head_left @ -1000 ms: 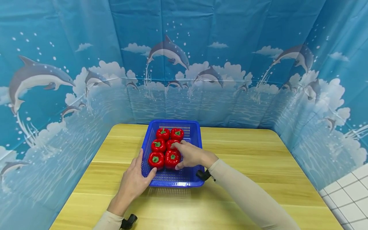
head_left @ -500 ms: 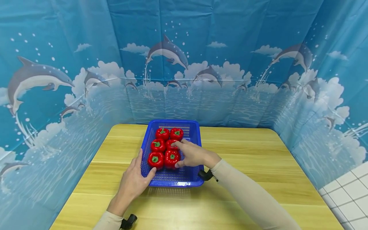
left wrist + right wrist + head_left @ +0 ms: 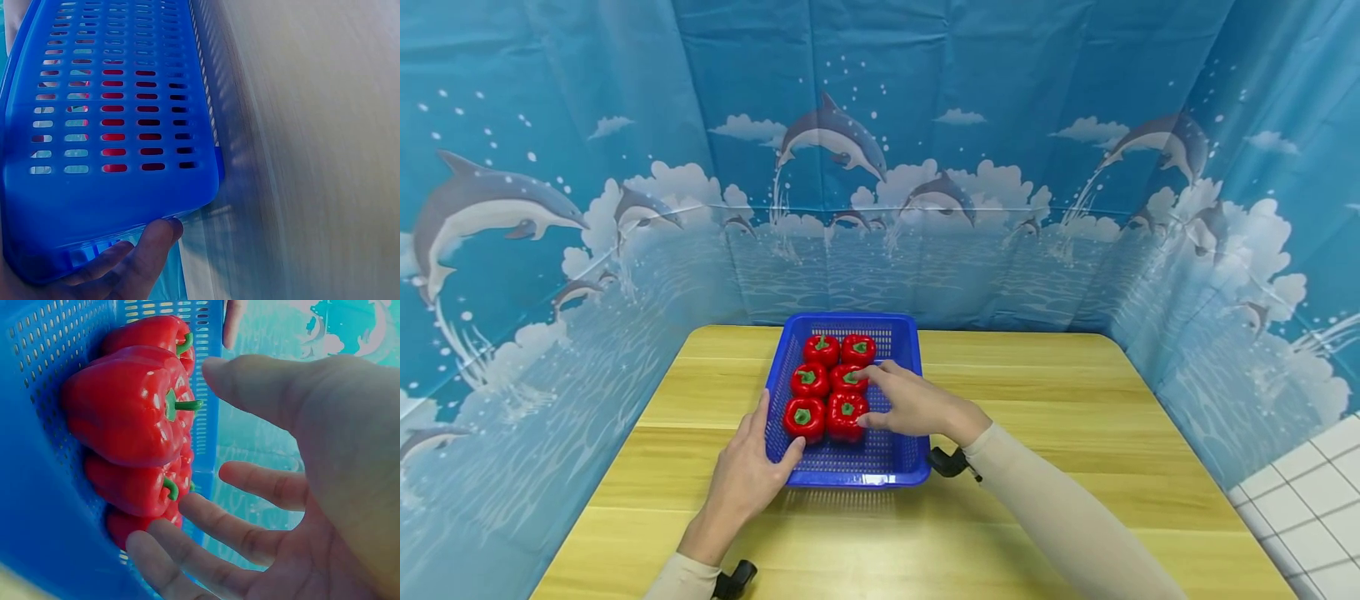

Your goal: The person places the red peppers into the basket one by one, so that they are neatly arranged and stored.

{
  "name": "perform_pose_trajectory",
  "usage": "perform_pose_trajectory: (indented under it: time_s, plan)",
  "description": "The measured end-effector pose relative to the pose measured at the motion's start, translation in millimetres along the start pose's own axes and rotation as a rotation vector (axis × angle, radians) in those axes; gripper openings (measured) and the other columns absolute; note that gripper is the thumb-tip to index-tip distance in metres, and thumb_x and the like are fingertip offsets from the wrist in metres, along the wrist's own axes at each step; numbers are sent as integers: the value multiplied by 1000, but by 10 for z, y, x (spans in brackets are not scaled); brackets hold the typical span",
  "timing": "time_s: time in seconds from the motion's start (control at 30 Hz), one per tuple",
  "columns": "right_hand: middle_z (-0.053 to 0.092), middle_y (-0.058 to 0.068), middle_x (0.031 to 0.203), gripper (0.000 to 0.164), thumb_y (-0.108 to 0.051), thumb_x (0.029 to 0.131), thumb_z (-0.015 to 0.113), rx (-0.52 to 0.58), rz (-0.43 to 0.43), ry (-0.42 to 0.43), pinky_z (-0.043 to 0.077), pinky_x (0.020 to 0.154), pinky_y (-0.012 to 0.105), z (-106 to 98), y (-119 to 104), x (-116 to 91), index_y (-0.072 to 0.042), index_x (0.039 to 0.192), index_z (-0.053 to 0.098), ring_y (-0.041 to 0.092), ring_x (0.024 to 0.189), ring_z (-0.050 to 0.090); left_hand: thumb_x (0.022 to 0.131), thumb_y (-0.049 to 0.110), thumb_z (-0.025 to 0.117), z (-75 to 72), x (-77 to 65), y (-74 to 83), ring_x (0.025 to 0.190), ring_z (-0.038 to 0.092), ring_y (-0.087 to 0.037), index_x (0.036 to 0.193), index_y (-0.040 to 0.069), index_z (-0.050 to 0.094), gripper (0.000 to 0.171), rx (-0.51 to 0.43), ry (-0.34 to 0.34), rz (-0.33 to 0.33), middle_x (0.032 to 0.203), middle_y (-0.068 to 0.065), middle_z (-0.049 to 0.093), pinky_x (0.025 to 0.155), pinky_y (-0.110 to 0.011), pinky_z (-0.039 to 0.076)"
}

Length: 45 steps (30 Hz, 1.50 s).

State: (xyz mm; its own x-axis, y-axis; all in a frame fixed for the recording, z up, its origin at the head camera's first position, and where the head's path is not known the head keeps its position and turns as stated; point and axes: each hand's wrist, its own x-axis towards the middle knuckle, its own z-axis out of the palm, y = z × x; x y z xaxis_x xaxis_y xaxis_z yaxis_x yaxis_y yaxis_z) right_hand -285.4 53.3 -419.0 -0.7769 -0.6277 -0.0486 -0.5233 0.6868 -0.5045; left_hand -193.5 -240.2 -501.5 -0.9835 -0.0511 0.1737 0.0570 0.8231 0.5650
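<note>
A blue perforated plastic basket (image 3: 853,481) holds several red bell peppers with green stems in two columns, towards its left side. My left hand (image 3: 741,479) holds the basket at its near-left side, thumb at the rim and fingers along the outer wall; in the left wrist view fingers (image 3: 140,265) curve round the basket's end. Over the right column, my right hand (image 3: 917,404) hovers with spread fingers, beside the near-right pepper (image 3: 847,418) and the middle-right pepper (image 3: 842,377). The right wrist view shows space between its palm and a large pepper (image 3: 125,409).
The basket stands on a wood-grain table (image 3: 1022,408), near its back edge. A blue dolphin-print curtain (image 3: 985,275) hangs behind and along both sides. White tiles (image 3: 1315,492) show at the lower right. A small black camera (image 3: 947,461) is strapped to the right wrist.
My right hand has drawn back slightly to the right, its fingers lifting off the right-column peppers and uncovering the middle one's stem. My left hand stays on the basket.
</note>
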Motion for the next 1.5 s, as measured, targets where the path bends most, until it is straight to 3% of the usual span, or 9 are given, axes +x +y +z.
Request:
perform_pose_trajectory:
  time_s: [0.4,0.7,1.07,1.5]
  plan:
    - [60,17,162,67,-37,110,83,53,-19,96,56,125,64,11,103,-222,-11,167,60,44,150,64,110,52,74,20,2,5,155,61,-59,187,5,19,105,7,5,-3,179,-31,48,124,-73,53]
    - [61,9,162,58,-41,111,82,108,-7,184,61,122,57,31,207,-417,-22,163,65,31,147,63,111,52,72,1,-11,5,155,60,-58,187,7,19,103,11,8,2,180,-31,48,124,-73,54]
    - [66,10,156,51,-36,112,81,123,-5,309,57,124,66,59,459,-687,-18,158,69,38,148,66,111,52,72,11,-28,16,157,59,-58,187,6,20,102,13,8,-1,181,-30,47,124,-73,53]
    - [71,12,149,51,-29,110,83,106,25,399,60,117,66,138,716,-905,-11,156,71,44,141,70,112,54,71,7,-28,14,156,60,-59,187,6,20,102,12,10,-6,181,-31,46,124,-74,54]
